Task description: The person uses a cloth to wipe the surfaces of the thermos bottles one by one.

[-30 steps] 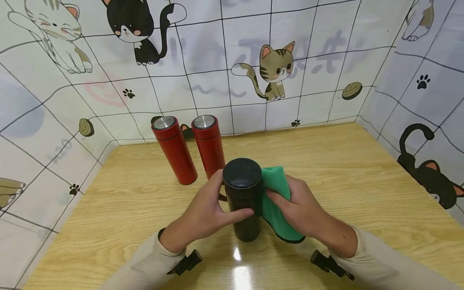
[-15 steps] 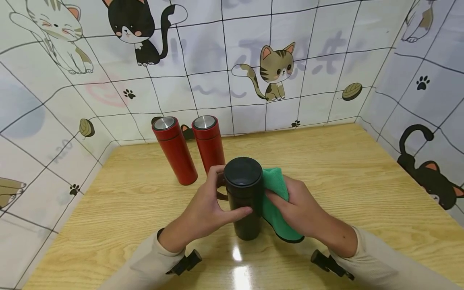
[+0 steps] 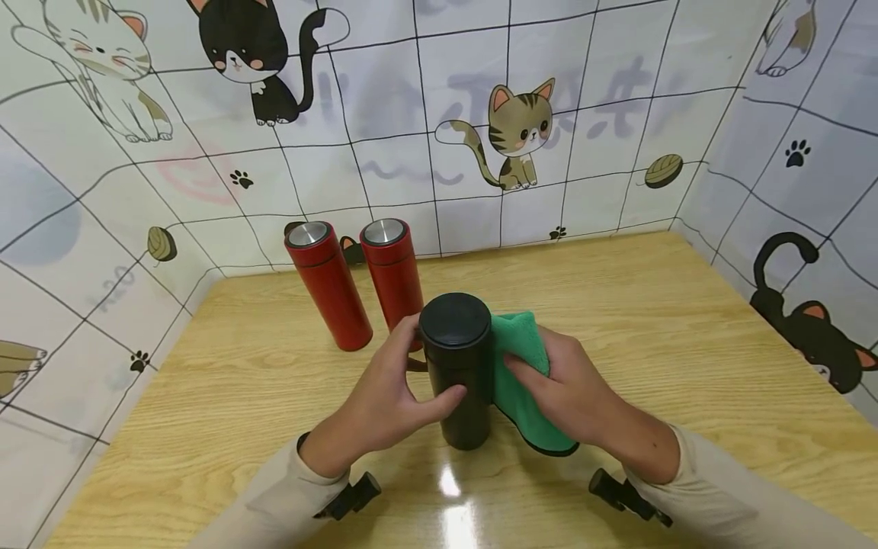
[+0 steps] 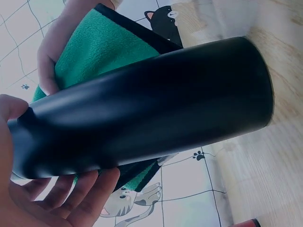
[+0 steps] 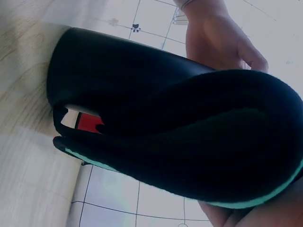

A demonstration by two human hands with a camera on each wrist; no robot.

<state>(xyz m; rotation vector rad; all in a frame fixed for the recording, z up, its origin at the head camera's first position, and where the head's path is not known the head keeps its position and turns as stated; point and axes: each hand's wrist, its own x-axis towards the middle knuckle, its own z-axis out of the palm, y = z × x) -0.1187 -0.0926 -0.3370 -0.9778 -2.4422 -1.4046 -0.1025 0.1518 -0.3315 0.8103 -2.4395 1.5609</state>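
Note:
A black thermos bottle (image 3: 472, 423) stands upright in front of me, its dark lid (image 3: 456, 319) facing up. My left hand (image 3: 384, 404) grips its upper part, thumb across the near side and fingers round the far left side. In my right hand (image 3: 576, 393) is a green cloth (image 3: 516, 339) with a black edge, pressed against the bottle's right side. The left wrist view shows the smooth bottle wall (image 4: 156, 99), with the cloth (image 4: 109, 47) behind it. From the right wrist, the folded cloth (image 5: 213, 161) hides much of the bottle (image 5: 104, 71).
Two red thermos bottles with silver lids, the left one (image 3: 336, 297) and the right one (image 3: 394, 274), stand behind my left hand. The wooden table (image 3: 617, 297) meets a wall covering (image 3: 384, 168) printed with cats and grid lines on its back and sides.
The black bottle has shifted slightly away from me, with both hands staying on it and the cloth. My left thumb has drawn back a little to the left. The red bottles stand as before.

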